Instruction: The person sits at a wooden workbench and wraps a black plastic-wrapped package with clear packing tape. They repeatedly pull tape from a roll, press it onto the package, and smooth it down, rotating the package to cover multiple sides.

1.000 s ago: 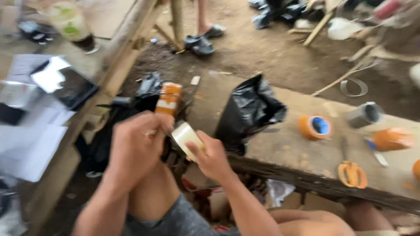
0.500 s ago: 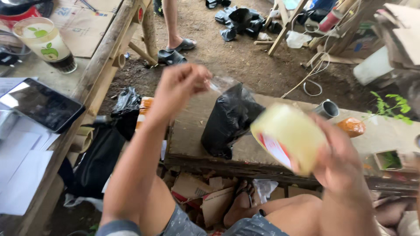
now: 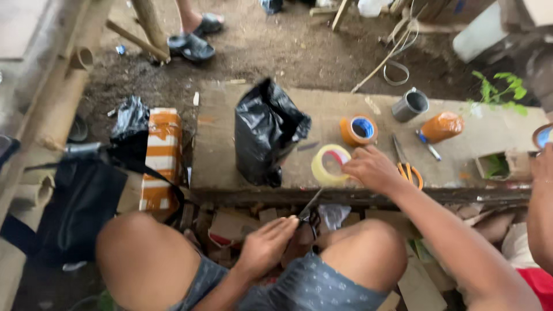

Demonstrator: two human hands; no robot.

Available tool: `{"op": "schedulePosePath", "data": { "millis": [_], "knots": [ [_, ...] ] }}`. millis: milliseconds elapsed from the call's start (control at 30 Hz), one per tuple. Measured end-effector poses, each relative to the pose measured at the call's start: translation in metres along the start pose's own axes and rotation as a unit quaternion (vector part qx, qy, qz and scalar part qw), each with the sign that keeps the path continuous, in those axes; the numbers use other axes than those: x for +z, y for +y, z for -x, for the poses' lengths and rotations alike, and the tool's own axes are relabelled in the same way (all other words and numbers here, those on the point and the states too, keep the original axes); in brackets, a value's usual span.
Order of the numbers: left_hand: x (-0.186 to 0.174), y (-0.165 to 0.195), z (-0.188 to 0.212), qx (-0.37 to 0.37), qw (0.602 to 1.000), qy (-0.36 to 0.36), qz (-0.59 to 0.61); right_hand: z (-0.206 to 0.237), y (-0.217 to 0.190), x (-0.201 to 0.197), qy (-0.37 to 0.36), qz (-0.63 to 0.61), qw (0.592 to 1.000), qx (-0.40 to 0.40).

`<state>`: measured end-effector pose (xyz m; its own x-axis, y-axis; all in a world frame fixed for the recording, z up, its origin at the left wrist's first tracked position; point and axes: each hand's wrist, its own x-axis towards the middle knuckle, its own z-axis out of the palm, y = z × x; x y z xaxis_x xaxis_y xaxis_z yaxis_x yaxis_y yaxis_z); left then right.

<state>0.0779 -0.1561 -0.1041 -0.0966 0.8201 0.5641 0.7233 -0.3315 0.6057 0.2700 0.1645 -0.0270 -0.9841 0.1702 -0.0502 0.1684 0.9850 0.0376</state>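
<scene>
Head view, looking down past two bare knees to a low weathered wooden plank (image 3: 230,124) set on a dirt floor.

Right hand (image 3: 373,168): reaches out over the plank, fingers curled, fingertips pinching the edge of a yellowish clear roll of packing tape (image 3: 328,165). Roll stands tilted on the plank, just beside a crumpled black plastic bag (image 3: 266,133) that sits upright near the plank's front edge.

Left hand (image 3: 266,245): low between the knees, palm down, fingers pressed together and stretched forward. Fingertips lie against dark-handled scissors (image 3: 310,210) with grey blades angled up toward the tape roll. Cannot tell whether the fingers grip the handles or only rest on them.

Farther along the plank: an orange tape roll with a blue core (image 3: 358,130), well apart from a small grey metal cup (image 3: 410,105). Orange plastic-wrapped bundle (image 3: 441,127) lies right of that. Orange-handled scissors (image 3: 408,170) lie just behind the right wrist.

Left of the plank: an orange-and-white striped carton (image 3: 162,158) stands on end, with a black cloth bag (image 3: 80,204) beside it. Another person's sandalled foot (image 3: 193,43) shows at the top edge, on the dirt.
</scene>
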Motion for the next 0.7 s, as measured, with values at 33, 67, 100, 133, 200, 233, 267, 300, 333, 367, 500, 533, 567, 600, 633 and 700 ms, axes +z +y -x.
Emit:
{"op": "schedulePosePath", "data": {
  "millis": [33,67,100,133,200,233,267,300,333,367,500,533,567,600,633,700],
  "knots": [
    [0.023,-0.006,0.014,0.004,0.999,-0.052,-0.005,0.0,0.011,0.014,-0.029,0.028,0.999,-0.001],
    [0.043,-0.013,0.027,0.011,0.995,-0.099,-0.013,-0.001,0.02,0.029,-0.029,0.032,0.999,-0.03],
    [0.059,-0.02,0.041,-0.007,0.991,-0.125,-0.041,-0.005,0.028,0.043,-0.025,0.039,0.997,-0.058],
    [0.074,-0.024,0.056,-0.026,0.986,-0.15,-0.068,-0.007,0.034,0.055,-0.022,0.045,0.995,-0.085],
    [0.096,-0.036,0.079,-0.048,0.963,-0.218,-0.153,-0.013,0.036,0.072,-0.033,0.044,0.99,-0.127],
    [0.101,-0.038,0.09,-0.052,0.94,-0.262,-0.21,-0.016,0.032,0.077,-0.04,0.039,0.987,-0.147],
    [0.1,-0.036,0.094,-0.058,0.913,-0.306,-0.265,-0.016,0.027,0.08,-0.068,0.035,0.989,-0.126],
    [0.099,-0.038,0.099,-0.091,0.891,-0.383,-0.225,-0.018,0.025,0.08,-0.09,0.036,0.99,-0.106],
    [0.093,-0.039,0.101,-0.122,0.864,-0.45,-0.187,-0.024,0.021,0.072,-0.109,0.044,0.989,-0.086],
    [0.083,-0.039,0.094,-0.153,0.831,-0.514,-0.147,-0.026,0.015,0.061,-0.096,0.008,0.993,-0.075],
    [0.004,-0.034,0.022,-0.251,0.959,-0.126,-0.038,-0.041,0.0,-0.017,0.101,-0.078,0.992,-0.02],
    [-0.022,-0.036,-0.004,-0.198,0.978,0.002,-0.066,-0.045,-0.01,-0.034,0.175,-0.095,0.98,-0.004],
    [-0.044,-0.034,-0.031,-0.12,0.986,0.078,-0.087,-0.051,-0.016,-0.051,0.197,-0.14,0.97,-0.023],
    [-0.064,-0.031,-0.055,-0.039,0.981,0.154,-0.108,-0.062,-0.02,-0.067,0.22,-0.184,0.957,-0.042],
    [-0.08,-0.029,-0.083,0.006,0.977,0.176,-0.117,-0.075,-0.028,-0.077,0.248,-0.225,0.94,-0.059],
    [-0.107,-0.028,-0.13,0.071,0.971,0.183,-0.139,-0.1,-0.046,-0.09,0.255,-0.259,0.926,-0.105]
  ]
}}
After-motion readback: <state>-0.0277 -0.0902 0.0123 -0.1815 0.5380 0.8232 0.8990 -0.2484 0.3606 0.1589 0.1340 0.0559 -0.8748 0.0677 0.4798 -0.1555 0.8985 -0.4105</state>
